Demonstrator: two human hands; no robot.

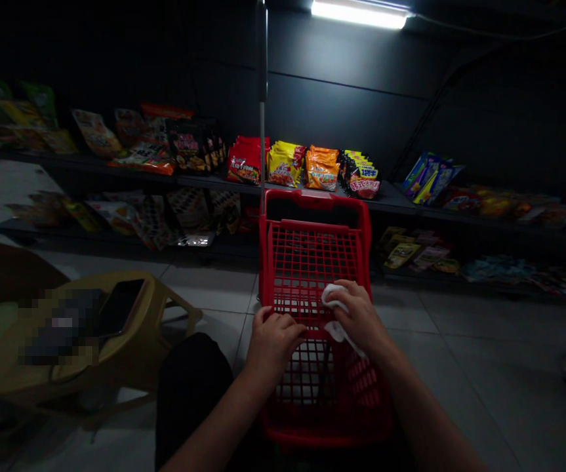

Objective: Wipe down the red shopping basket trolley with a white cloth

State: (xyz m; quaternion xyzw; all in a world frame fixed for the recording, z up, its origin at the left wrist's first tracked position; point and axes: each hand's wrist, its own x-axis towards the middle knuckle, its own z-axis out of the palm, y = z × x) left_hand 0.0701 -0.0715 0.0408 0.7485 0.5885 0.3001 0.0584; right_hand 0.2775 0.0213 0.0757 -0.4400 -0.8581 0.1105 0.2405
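**Head view.** A red plastic shopping basket (315, 200) with a tall metal handle pole (262, 144) stands on the tile floor (460, 367), directly before the person and just beside a dark-clothed knee (191, 393). The 2 hands work on its mesh wall.

The left hand (273, 347) rests over a crossbar of the basket. Its fingers (275, 321) lie together and curve over the bar; the view does not show whether they clamp it. This placement steadies the basket close to the working area.

The right hand (356, 318) sits higher on the mesh, to the left hand's right. Its fingers (349, 292) lie together and curl around a white cloth (338, 332), pressing it onto the mesh. The cloth's free end trails below the palm. The bunched fold places a padded surface between the fingers and the grid, and the separate bracing hand lets the right hand apply pressure.

Beyond the basket, low dark shelves (204, 182) carry packs of instant noodles (321, 169). To the left, a phone (118, 308) lies on a yellow plastic stool (164, 308).
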